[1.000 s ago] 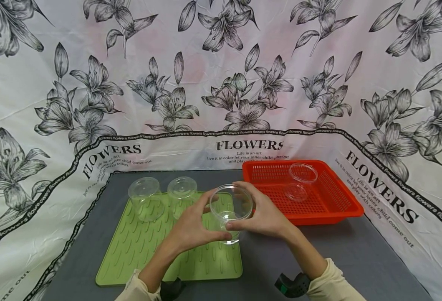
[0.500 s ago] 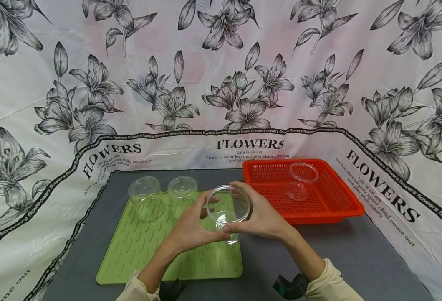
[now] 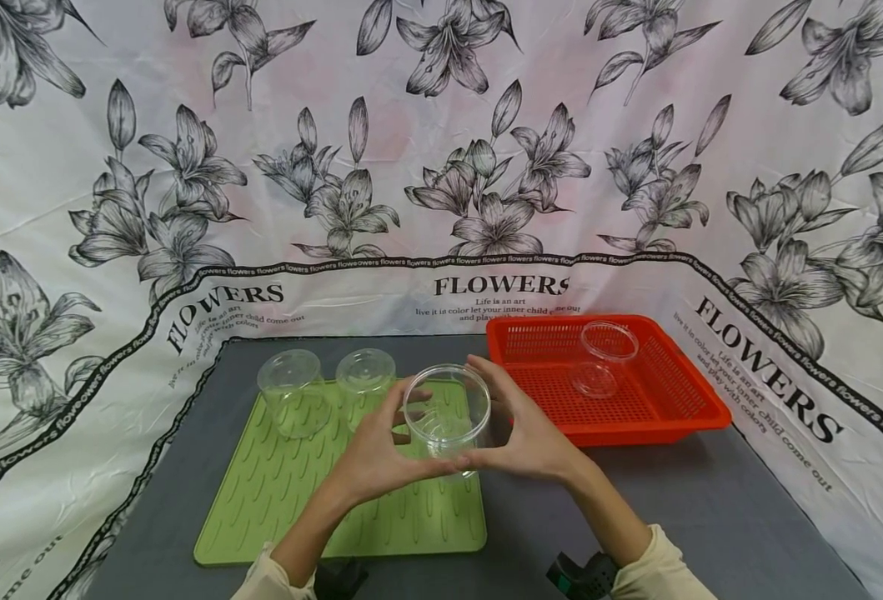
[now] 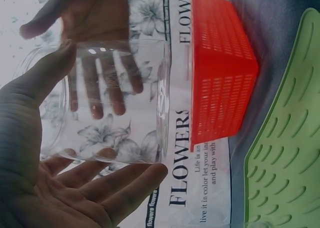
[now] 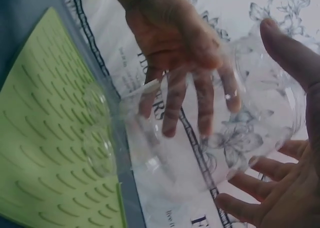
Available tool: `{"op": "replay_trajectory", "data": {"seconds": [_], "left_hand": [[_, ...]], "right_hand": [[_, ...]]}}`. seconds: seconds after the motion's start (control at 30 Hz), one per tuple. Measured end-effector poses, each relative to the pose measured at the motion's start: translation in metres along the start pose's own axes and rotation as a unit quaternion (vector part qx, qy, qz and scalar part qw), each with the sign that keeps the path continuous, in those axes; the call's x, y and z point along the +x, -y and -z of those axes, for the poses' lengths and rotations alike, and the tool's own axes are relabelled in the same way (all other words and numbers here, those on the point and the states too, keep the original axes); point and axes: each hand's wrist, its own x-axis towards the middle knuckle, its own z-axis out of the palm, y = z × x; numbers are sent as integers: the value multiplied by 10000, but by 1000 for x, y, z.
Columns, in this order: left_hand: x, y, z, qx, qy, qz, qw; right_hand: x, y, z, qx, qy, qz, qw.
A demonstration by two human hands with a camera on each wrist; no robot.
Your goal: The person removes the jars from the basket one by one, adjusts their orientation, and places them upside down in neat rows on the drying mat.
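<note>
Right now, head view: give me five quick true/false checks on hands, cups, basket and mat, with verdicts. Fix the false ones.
1. The left hand and right hand hold one clear cup between them. True.
2. The red basket contains three cups. False: one basket cup shows in it.
3. The leftmost cup and its neighbor both stand on the green mat. True.
4. The red basket is left of the green mat. False: it is to the right.
5. The sleeves are pale yellow. True.
</note>
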Motion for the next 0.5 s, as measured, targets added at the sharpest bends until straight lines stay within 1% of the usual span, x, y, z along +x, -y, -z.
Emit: {"op": "replay_trajectory", "data": {"seconds": [0.27,0.5], "left_hand": [[-3,0,5,22,-269,-206,9994],[-6,-1,8,-218,-217,-339,9990]], "right_hand": [[-10,-21,-7,402,40,376,9985],[-16,-30,-15,632,-40,317,9975]]}}
